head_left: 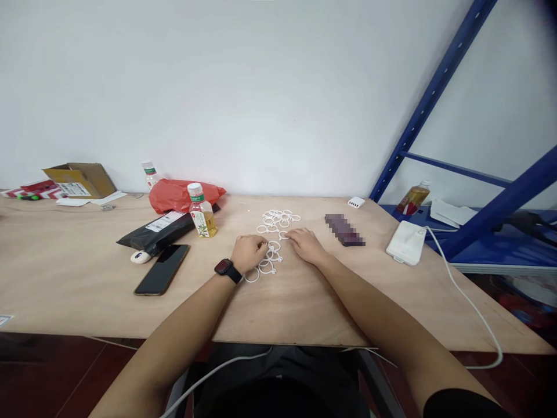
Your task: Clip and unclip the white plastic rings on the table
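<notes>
White plastic curtain rings with small eyelets lie in the middle of the table. One loose pile [278, 217] sits beyond my hands, and a row of rings [266, 268] runs toward me beside my left hand [250, 251]. That hand is closed, its fingertips pinched at a white ring [274, 246]. My right hand [307, 245] reaches in from the right, fingers together and bent down on another white ring [282, 235]. The fingertips of both hands are partly hidden. A black watch [224, 267] is on my left wrist.
Left of my hands are a drink bottle [203, 217], a black parcel [154, 233], a phone [162, 270], a white case [140, 256] and a red bag [174, 194]. On the right lie a blurred dark object [344, 230] and a white power bank [407, 242] with a cable.
</notes>
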{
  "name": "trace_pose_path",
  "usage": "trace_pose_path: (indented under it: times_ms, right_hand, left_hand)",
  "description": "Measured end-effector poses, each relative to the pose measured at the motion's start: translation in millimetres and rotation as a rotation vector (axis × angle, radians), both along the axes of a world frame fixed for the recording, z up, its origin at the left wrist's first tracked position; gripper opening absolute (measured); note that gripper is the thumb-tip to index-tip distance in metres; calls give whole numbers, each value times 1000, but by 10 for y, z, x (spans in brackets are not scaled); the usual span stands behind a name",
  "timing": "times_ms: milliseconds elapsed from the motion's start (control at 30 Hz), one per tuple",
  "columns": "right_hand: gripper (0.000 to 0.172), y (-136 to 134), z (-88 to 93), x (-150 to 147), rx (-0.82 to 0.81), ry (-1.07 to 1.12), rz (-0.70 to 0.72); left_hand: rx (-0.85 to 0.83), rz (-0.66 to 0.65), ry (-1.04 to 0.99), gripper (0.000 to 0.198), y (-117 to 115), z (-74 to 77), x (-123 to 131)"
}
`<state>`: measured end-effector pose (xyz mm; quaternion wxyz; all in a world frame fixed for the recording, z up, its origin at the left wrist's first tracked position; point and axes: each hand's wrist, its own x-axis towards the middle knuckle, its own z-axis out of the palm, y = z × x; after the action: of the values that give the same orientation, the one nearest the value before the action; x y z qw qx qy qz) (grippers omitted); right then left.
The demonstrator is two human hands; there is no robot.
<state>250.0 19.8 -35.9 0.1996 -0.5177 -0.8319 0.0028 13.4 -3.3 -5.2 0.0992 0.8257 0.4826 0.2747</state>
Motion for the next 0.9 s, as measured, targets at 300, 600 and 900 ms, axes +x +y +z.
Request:
trace_pose_path:
  times_ms: [300, 600, 900]
  right_hand:
    - [21, -80, 66, -132, 51, 129, -85]
    - [27, -286, 125, -372, 109, 268, 206]
    - [26, -285, 90, -378, 111, 259, 211]
  left_hand:
    - [121, 5, -87, 24, 11, -50, -3]
    - [139, -193, -164, 24, -84, 21, 56]
    - [128, -206, -241, 21, -84, -19, 71]
